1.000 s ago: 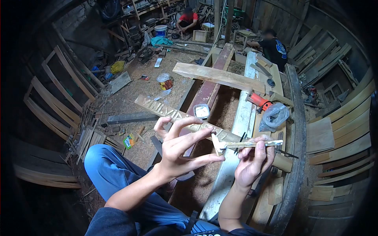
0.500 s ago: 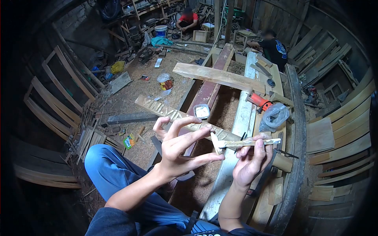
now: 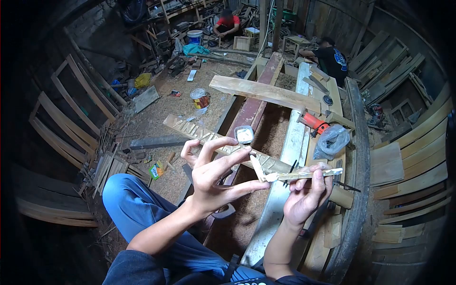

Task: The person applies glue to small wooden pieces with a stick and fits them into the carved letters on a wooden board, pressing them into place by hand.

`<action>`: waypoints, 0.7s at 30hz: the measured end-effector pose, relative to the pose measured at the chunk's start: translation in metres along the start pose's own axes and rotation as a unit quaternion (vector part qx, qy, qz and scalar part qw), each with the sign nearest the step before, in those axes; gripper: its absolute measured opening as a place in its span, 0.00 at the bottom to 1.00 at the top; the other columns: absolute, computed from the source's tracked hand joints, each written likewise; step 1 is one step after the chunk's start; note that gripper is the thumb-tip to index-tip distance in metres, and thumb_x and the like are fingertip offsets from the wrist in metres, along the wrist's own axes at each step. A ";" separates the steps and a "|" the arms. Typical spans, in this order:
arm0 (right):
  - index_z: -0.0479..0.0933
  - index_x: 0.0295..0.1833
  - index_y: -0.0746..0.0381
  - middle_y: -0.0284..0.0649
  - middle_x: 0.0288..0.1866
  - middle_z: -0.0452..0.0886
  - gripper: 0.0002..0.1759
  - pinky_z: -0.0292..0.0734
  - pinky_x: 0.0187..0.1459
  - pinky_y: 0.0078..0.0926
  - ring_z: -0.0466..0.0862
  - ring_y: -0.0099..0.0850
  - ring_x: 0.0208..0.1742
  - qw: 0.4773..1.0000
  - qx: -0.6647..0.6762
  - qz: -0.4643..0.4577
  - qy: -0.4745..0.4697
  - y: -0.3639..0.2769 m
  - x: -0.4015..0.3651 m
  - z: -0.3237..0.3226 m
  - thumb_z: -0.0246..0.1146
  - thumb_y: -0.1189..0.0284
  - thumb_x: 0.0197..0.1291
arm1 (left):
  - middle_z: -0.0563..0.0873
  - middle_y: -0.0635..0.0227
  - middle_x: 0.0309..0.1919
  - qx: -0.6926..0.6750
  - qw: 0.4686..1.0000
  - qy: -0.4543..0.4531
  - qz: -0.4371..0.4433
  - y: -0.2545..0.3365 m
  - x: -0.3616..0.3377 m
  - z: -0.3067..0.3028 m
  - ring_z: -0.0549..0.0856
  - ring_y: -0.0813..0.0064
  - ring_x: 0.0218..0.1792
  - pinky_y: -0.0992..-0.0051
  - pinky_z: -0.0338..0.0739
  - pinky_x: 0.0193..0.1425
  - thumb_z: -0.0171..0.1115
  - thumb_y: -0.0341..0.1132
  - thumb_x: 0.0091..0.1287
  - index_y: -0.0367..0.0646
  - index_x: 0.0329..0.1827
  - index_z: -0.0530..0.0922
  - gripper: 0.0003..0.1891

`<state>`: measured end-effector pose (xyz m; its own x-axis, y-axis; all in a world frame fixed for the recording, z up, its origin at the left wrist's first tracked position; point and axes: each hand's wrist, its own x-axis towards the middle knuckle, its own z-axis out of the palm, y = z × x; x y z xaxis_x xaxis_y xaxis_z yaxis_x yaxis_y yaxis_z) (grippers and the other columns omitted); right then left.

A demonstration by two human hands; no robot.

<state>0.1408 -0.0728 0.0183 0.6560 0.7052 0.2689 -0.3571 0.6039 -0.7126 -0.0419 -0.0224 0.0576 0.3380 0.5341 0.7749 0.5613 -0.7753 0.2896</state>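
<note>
My left hand (image 3: 213, 179) pinches a small pale wooden piece (image 3: 257, 167) by its ends, between thumb and fingertips. In my right hand (image 3: 308, 195) is a thin flat wooden stick (image 3: 327, 172), held between thumb and fingers and smeared with whitish paste. The stick's pasty left end touches the lower end of the small piece, near my left thumb. Behind my hands, a long board (image 3: 190, 129) carries slanted, letter-like wooden pieces along its face. Just beyond my left fingers stands a small clear tub (image 3: 244, 135) with white paste inside.
A plank (image 3: 266, 92) lies across the bench beams. To the right are an orange power tool (image 3: 313, 122) and a plastic bag (image 3: 331, 141). A can (image 3: 199, 98) stands on the sawdust-covered floor. Two people sit farther back. Curved wooden frames line both sides.
The stick's pasty end has shifted from the middle of the small piece down to its lower end. The small piece has tilted, and my right hand has moved slightly right.
</note>
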 end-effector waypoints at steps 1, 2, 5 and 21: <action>0.73 0.45 0.64 0.38 0.36 0.75 0.10 0.70 0.23 0.20 0.72 0.21 0.22 1.000 0.002 0.004 0.013 -0.002 0.000 0.001 0.60 0.67 0.71 | 0.93 0.75 0.40 -0.002 1.000 0.000 -0.002 0.000 0.000 0.000 0.85 0.72 0.55 0.59 0.51 0.73 0.86 0.57 0.37 0.45 0.54 0.88 0.40; 0.73 0.45 0.64 0.38 0.36 0.75 0.10 0.70 0.23 0.20 0.72 0.21 0.22 1.000 0.002 0.004 0.013 -0.002 0.000 0.002 0.60 0.67 0.71 | 0.93 0.75 0.40 -0.002 1.000 0.000 -0.002 0.000 0.000 0.000 0.85 0.72 0.55 0.59 0.51 0.73 0.86 0.57 0.37 0.45 0.54 0.88 0.40; 0.73 0.45 0.65 0.38 0.36 0.74 0.10 0.70 0.23 0.20 0.72 0.21 0.23 1.000 0.004 0.001 0.007 -0.002 -0.001 0.003 0.59 0.68 0.72 | 0.93 0.75 0.39 -0.001 1.000 -0.005 0.004 0.001 0.001 0.001 0.85 0.72 0.55 0.59 0.51 0.73 0.86 0.58 0.37 0.44 0.54 0.88 0.40; 0.71 0.44 0.65 0.38 0.27 0.73 0.11 0.70 0.25 0.21 0.71 0.23 0.22 0.996 -0.001 -0.032 -0.077 0.000 0.001 0.002 0.58 0.67 0.71 | 0.93 0.70 0.39 -0.060 0.998 -0.034 -0.013 -0.002 0.002 0.003 0.85 0.71 0.59 0.61 0.50 0.74 0.88 0.55 0.37 0.43 0.52 0.89 0.38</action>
<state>0.1402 -0.0711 0.0202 0.5667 0.7147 0.4099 -0.3172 0.6485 -0.6920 -0.0406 -0.0188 0.0569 0.3763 0.5735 0.7277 0.4773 -0.7932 0.3783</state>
